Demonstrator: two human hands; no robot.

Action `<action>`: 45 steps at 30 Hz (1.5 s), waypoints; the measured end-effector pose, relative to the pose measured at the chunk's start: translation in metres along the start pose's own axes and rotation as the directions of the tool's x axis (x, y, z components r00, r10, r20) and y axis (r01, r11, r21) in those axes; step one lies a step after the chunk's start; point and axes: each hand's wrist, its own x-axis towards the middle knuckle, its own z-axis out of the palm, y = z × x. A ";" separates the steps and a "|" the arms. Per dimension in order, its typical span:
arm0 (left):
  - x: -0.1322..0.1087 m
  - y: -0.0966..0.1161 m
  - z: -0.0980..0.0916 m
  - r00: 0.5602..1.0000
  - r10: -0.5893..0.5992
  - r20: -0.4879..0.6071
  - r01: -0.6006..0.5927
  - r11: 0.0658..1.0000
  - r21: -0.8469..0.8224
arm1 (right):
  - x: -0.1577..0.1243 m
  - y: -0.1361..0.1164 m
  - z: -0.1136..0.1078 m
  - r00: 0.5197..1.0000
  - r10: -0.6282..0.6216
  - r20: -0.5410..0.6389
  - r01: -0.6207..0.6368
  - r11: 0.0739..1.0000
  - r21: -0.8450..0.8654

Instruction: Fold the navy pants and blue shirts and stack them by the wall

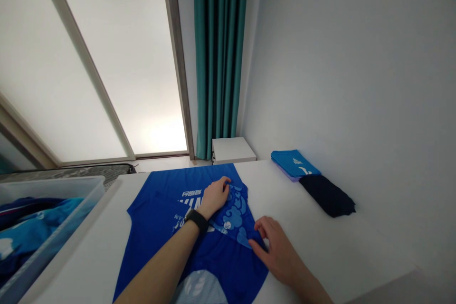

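Blue fabric comes first: we locate the shirt (221, 256) on the white table (313, 256), from the bottom edge of the frame to its centre, with a pale grey patch (201, 287) nearest us. At lower right of centre, the right hand (276, 247) is at the shirt's edge, its thumb and fingers apart. Near the centre, the left hand (215, 194), with a dark watch (197, 221) at the wrist, rests on the shirt; its fingers are bent, but we cannot tell whether they grip cloth. Beside it, a light-blue patterned section (235, 213) appears to be turned inward over the front. We judge this garment to be at an early fold: one side partly turned in, the left side and lower part flat. At the lower left, the plastic bin (78, 185) contains loose clothes (42, 223), which we count as not yet done. At right of centre, we take the folded blue garment (294, 162) and the compact black garment (327, 194) as finished. Beyond the table stand a white cabinet (233, 149) and a green curtain (221, 57).
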 end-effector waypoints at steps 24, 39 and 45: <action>0.005 -0.001 -0.010 0.999 0.003 0.042 -0.006 0.997 0.081 | -0.037 0.002 0.010 0.957 -0.281 0.076 0.290 0.943 -0.163; 0.013 -0.027 -0.079 0.968 0.156 0.198 -0.164 0.986 0.024 | -0.029 -0.002 -0.001 0.966 -0.253 0.052 0.251 0.967 0.029; -0.024 -0.056 -0.107 0.942 0.207 0.263 -0.219 0.976 0.017 | 0.001 -0.013 -0.004 0.954 -0.279 0.110 0.274 0.960 0.058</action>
